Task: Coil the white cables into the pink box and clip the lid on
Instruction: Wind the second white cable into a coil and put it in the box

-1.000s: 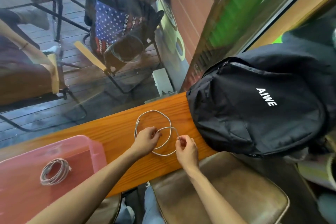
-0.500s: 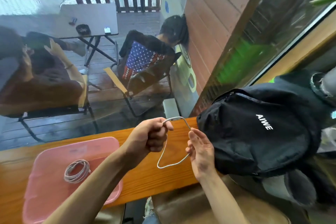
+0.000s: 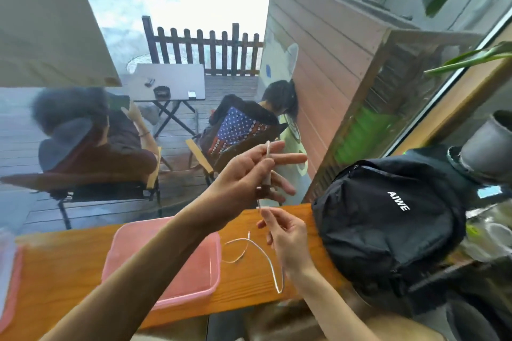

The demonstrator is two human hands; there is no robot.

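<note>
My left hand (image 3: 250, 174) is raised above the wooden counter (image 3: 69, 260), fingers spread, with a white cable (image 3: 270, 263) pinched between thumb and fingers. My right hand (image 3: 288, 238) is lower, just left of the backpack, and grips the same cable near its plug end. The rest of the cable hangs in a loose loop over the counter's front edge. The pink box (image 3: 194, 271) sits on the counter left of my hands; my left forearm hides most of its inside. At the far left edge lies what looks like the pink-rimmed lid (image 3: 8, 271).
A black backpack (image 3: 388, 224) fills the counter's right end, close to my right hand. A glass window runs behind the counter; beyond it two people sit on chairs by a small table. A grey pot (image 3: 487, 144) stands behind the backpack.
Both hands rose off the counter with the cable. The neat loops have come undone; the cable now hangs loosely from both hands. The camera tilted up.
</note>
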